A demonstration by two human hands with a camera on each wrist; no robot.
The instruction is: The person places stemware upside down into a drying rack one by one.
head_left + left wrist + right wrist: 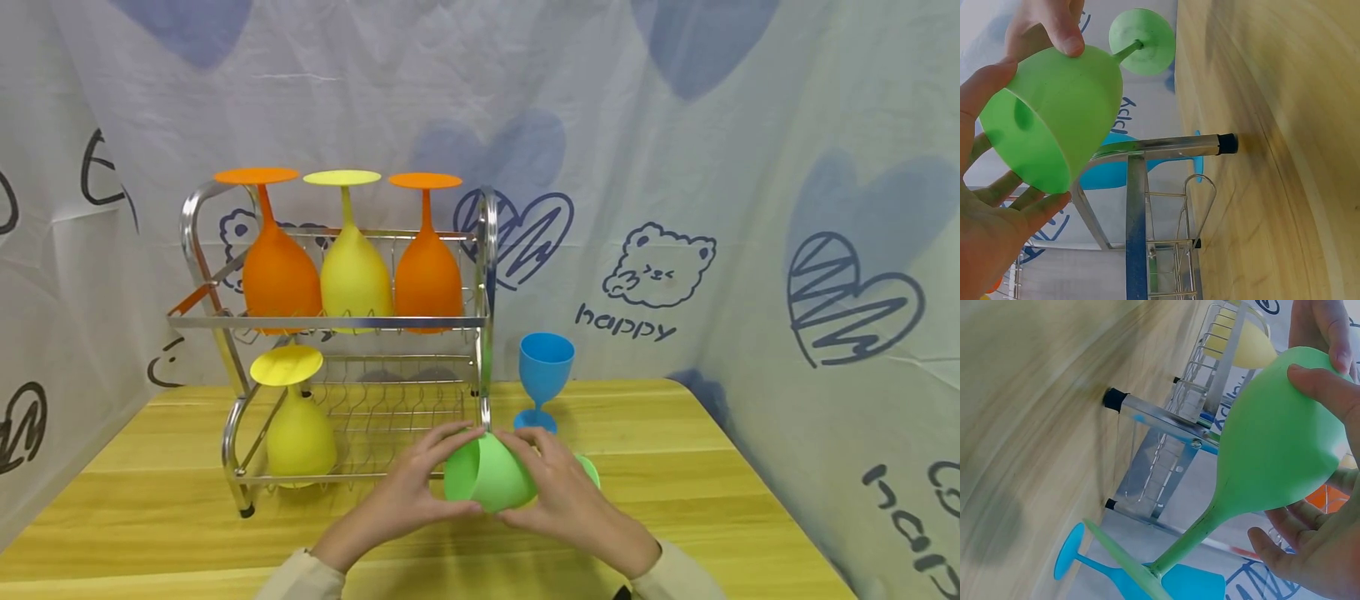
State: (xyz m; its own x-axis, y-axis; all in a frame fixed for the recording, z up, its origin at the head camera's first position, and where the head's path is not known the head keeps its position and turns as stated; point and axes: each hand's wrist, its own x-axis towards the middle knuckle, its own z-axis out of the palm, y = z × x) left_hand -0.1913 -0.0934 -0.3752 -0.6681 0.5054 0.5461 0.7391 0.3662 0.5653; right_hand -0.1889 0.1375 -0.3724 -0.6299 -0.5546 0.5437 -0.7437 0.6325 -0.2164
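A green plastic goblet point(504, 477) is held in the air between both hands, lying on its side with its mouth to the left. My left hand point(405, 485) grips the rim end, thumb below and fingers above. Around the bowl from the right is my right hand point(566, 504), which grips it near the stem. In the left wrist view the goblet's foot point(1142, 41) and hollow inside show. The right wrist view shows the stem point(1188, 540) slanting down from the bowl.
A two-tier metal dish rack point(330, 322) stands left of centre. Upside down on its top tier are two orange goblets point(281, 279) and a yellow goblet point(356, 279); another yellow goblet point(300, 437) is on the lower tier. Right of the rack, a blue goblet point(545, 371) stands upright.
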